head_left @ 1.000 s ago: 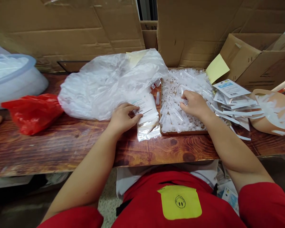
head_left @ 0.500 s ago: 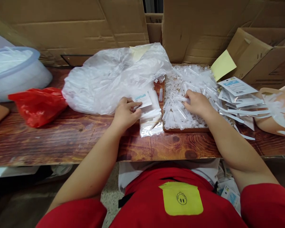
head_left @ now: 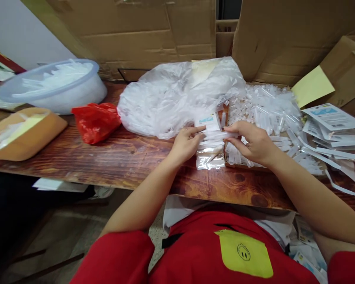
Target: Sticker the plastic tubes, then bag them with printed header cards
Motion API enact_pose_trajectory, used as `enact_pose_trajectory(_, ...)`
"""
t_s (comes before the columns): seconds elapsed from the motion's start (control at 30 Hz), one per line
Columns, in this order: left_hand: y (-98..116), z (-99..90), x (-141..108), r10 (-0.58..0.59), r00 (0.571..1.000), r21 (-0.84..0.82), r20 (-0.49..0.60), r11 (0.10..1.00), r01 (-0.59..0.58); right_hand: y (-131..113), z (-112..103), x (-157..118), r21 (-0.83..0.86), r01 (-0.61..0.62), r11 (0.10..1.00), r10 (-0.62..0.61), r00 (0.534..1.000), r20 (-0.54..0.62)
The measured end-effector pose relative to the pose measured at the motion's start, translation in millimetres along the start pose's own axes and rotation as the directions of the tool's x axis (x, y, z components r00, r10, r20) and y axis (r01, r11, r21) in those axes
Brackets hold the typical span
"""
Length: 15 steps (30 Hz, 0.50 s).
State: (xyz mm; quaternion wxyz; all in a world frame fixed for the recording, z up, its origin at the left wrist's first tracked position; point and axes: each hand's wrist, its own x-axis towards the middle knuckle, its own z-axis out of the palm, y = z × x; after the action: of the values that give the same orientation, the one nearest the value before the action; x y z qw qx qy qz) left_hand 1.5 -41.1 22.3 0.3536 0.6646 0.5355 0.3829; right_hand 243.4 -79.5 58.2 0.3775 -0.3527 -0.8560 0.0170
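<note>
My left hand is closed on the left edge of a clear plastic packet with a printed blue-and-white card at its top. This packet lies on a small stack of similar ones. In my right hand a translucent plastic tube is pinched between thumb and fingers, its left end over the packet; I cannot tell whether it is inside. Under and behind that hand, a shallow cardboard tray holds many such tubes and small clear pieces. A single tube stands between packet and tray.
Behind the packets lies a large clear bag. Leftward are a red plastic bag, a blue-rimmed tub and an orange container with white strips. Carded packets pile up at right near a yellow paper. Cardboard stands behind.
My right hand has lifted a tube from the tray and carried it left to the packet. My left hand stays at the packet. The view has turned left.
</note>
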Motion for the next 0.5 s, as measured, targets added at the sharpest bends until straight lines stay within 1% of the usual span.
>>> enact_pose_trajectory(0.07, 0, 0.4, -1, 0.007, 1.000, -0.108, 0.006, 0.994, -0.007, 0, 9, 2, 0.049, 0.034, 0.998, -0.036, 0.999, 0.036)
enact_pose_trajectory(0.17, 1, 2.2, -1, -0.021, 1.000, -0.288, 0.023, 0.957, 0.027, 1, 16, 1, 0.042, 0.037, 0.998, -0.037, 0.999, 0.006)
enact_pose_trajectory(0.27, 2, 6.8, -3, -0.023, 0.997, -0.422, 0.070, 0.905, 0.050, -1, 16, -2, -0.044, 0.052, 0.998, -0.053, 0.998, -0.022)
enact_pose_trajectory(0.43, 8, 13.0, -12, 0.001, 0.986, -0.599, 0.164, 0.795, 0.099, -9, 10, -4, -0.161, 0.100, 0.982, -0.104, 0.994, -0.017)
enact_pose_trajectory(0.5, 12, 13.5, -16, 0.027, 0.981, -0.645, 0.192, 0.757, 0.105, -11, 11, -4, -0.205, 0.132, 0.970, -0.136, 0.991, -0.008)
